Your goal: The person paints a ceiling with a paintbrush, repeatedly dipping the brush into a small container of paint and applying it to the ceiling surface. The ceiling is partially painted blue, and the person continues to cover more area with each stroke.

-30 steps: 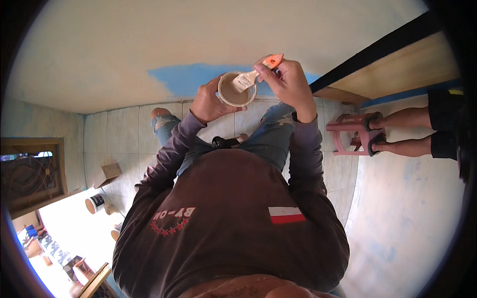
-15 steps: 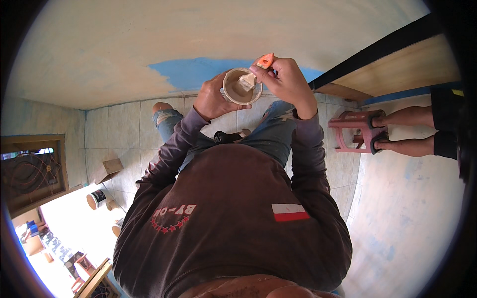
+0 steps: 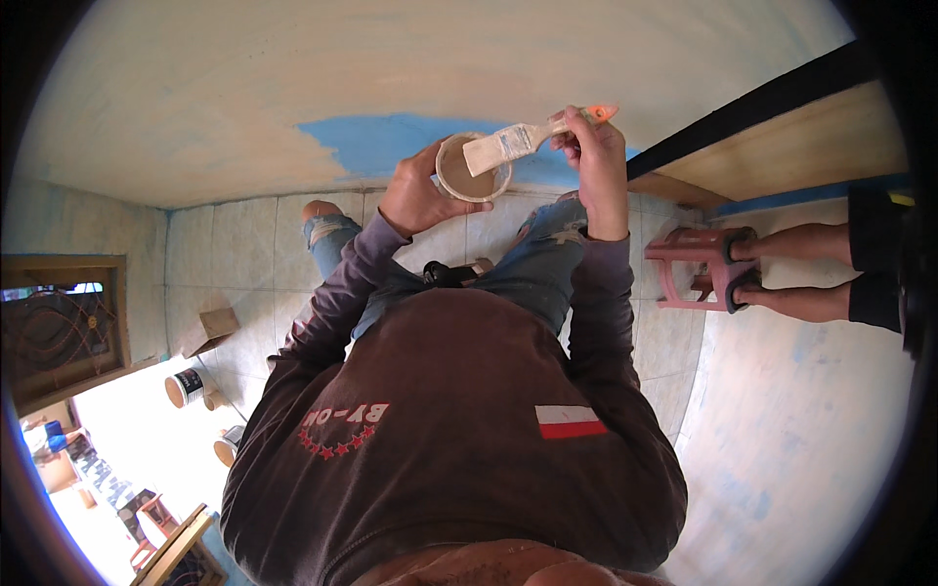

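My left hand (image 3: 422,195) is wrapped round a small round cup (image 3: 496,186) with pale, cream-coloured paint inside. A flat paintbrush (image 3: 506,146) with an orange-tipped handle is gripped by its handle in my right hand (image 3: 592,156). Its bristles, coated in the cream paint, lie over the cup's opening and point left. Beyond both hands is the wall (image 3: 244,107), mostly cream, with a bright blue patch (image 3: 376,140) low down behind the cup.
At the right, another person's legs (image 3: 801,239) stand on a pink plastic stool (image 3: 684,256). A dark beam (image 3: 752,107) slants along the wall there. On the tiled floor (image 3: 244,244) at the left are a cardboard box (image 3: 210,330) and paint buckets (image 3: 184,388), near a bright doorway.
The brush has risen out of the cup and tilted flatter. My right hand has shifted right, while my left hand holds the cup in nearly the same place.
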Tool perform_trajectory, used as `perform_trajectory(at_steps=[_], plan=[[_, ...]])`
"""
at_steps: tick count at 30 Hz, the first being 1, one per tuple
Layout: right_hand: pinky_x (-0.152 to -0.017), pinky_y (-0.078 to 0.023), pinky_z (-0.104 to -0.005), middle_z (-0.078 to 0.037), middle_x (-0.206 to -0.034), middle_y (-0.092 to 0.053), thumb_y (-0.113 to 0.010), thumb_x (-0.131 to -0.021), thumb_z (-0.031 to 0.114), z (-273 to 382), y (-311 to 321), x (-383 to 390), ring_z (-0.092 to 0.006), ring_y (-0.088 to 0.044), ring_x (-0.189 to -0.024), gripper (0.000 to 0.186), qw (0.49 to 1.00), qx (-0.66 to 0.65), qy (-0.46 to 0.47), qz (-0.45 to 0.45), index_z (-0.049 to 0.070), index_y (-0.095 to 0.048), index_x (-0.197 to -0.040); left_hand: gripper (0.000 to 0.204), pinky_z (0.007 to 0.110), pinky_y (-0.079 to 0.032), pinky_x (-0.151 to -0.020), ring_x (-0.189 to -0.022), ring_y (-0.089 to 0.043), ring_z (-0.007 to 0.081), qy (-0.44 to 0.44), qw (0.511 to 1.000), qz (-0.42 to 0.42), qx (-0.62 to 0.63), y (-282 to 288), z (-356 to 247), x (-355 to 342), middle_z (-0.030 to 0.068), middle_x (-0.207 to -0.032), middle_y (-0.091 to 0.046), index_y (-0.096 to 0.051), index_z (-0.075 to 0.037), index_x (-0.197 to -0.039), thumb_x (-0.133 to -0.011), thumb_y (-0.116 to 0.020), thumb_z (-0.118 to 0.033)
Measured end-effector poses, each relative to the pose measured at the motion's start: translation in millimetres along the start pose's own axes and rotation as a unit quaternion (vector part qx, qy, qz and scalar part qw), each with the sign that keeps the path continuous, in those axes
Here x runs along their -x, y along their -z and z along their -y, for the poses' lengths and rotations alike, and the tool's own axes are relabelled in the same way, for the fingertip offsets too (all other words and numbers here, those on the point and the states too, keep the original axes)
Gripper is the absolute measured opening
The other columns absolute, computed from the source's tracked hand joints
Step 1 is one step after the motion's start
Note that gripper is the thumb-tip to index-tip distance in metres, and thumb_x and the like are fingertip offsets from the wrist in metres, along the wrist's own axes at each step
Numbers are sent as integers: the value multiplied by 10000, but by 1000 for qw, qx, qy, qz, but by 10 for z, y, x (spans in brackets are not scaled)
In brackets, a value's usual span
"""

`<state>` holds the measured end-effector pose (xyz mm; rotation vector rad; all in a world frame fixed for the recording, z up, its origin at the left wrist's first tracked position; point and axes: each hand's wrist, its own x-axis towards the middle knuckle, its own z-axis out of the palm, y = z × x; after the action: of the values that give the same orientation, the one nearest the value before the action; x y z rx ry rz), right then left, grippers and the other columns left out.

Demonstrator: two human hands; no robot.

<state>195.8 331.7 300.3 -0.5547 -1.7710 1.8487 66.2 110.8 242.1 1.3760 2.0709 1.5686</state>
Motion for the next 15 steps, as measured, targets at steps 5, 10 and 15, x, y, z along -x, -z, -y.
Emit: perform_trajectory(at_steps=[5, 10, 15], plan=[[-492, -293, -199, -23, -720, -655, -682, -982, 338, -229, 105, 49, -34, -486, -595, 293, 991, -90, -80, -51, 56, -693, -903, 915, 413, -581, -951, -1138, -720, 297, 14, 999, 17, -26, 60, -71, -45, 169, -1212, -737, -612, 9, -1342, -634, -995, -426], [-490, -329, -202, -31, -758, -666, -692, -991, 334, 6, 191, 22, -46, -505, -599, 269, 980, -179, -72, -50, 69, -669, -953, 873, 402, -577, -952, -1109, -727, 266, 19, 999, 27, 27, 116, -367, -232, 166, -1192, -743, -611, 21, -1338, -655, -995, -364], [-523, -365, -190, -40, -807, -660, -672, -1020, 306, 423, 274, -175, -60, -518, -634, 243, 955, -272, 5, -117, 64, -670, -1031, 841, 390, -575, -947, -1083, -728, 243, 17, 998, 29, 47, 117, -464, -347, 167, -1173, -747, -615, 32, -1332, -673, -992, -329]])
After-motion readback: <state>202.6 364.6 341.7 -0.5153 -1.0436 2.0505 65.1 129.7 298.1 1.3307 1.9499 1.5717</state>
